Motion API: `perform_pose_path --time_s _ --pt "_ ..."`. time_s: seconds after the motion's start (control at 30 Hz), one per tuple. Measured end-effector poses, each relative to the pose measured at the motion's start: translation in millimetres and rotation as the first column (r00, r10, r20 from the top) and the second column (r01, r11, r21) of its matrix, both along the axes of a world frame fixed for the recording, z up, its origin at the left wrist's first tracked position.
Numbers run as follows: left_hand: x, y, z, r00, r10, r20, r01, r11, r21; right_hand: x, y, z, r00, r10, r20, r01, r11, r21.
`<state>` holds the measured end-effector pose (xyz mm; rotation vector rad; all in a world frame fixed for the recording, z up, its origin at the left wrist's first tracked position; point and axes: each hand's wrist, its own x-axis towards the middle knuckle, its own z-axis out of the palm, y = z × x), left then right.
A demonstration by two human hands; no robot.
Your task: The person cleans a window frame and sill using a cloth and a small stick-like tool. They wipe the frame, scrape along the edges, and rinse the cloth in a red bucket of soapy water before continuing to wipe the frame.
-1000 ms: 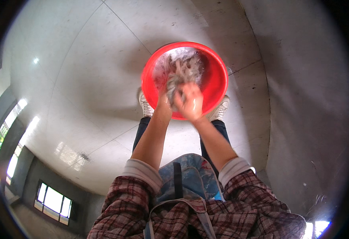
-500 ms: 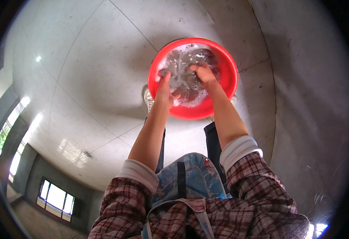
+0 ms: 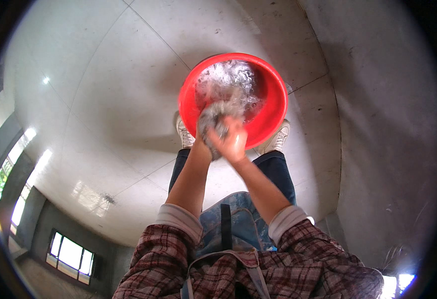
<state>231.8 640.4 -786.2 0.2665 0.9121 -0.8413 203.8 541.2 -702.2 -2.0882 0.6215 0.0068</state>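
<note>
A dripping, shaggy grey cloth (image 3: 221, 110), blurred by motion, is bunched up over the near left rim of a red basin (image 3: 277, 107). My left hand (image 3: 200, 145) grips it from the left, most of its fingers hidden by the bundle. On its right side my right hand (image 3: 234, 140) presses in, thumb and fingers closed against the wet folds. Stirred water (image 3: 234, 74) with some foam lies in the basin, and a trickle seems to run down from the cloth.
The basin stands on a pale tiled floor (image 3: 113, 94), with my white shoes (image 3: 279, 137) at its near left and right sides. A blue apron (image 3: 243, 219) hangs in front of me. Windows (image 3: 71, 253) line the walls at lower left.
Both hands have come up out of the water toward me and together, now with the grey cloth between them. Earlier they were apart in the basin.
</note>
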Motion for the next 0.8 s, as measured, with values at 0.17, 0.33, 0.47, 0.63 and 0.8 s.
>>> perform_pose_path --time_s 0.17,0.33,0.47,0.63,0.8 --pt "32.9 -42.3 72.8 0.993 -0.092 -0.079 0.121 0.708 0.695 45.6 -79.8 -80.7 0.957 0.241 -0.159 -0.285 0.88 -0.38" --pt "48.2 -8.8 80.8 0.77 -0.544 0.334 -0.237 0.241 0.941 46.2 -116.4 -38.3 0.915 0.282 -0.29 -0.371 0.87 -0.324" --pt "46.9 -49.9 124.4 0.795 -0.391 0.463 -0.25 0.484 0.838 40.3 -97.1 25.7 0.861 0.482 -0.166 -0.505 0.848 -0.161" --pt "43.8 -70.0 180.9 0.897 -0.032 0.44 -0.262 0.762 0.592 34.4 -82.4 -15.9 0.946 0.314 0.087 -0.324 0.934 0.148" --pt "60.2 -46.1 148.2 0.776 -0.57 0.268 0.107 0.539 0.835 40.8 -98.1 -100.1 0.877 0.423 -0.227 -0.448 0.891 -0.07"
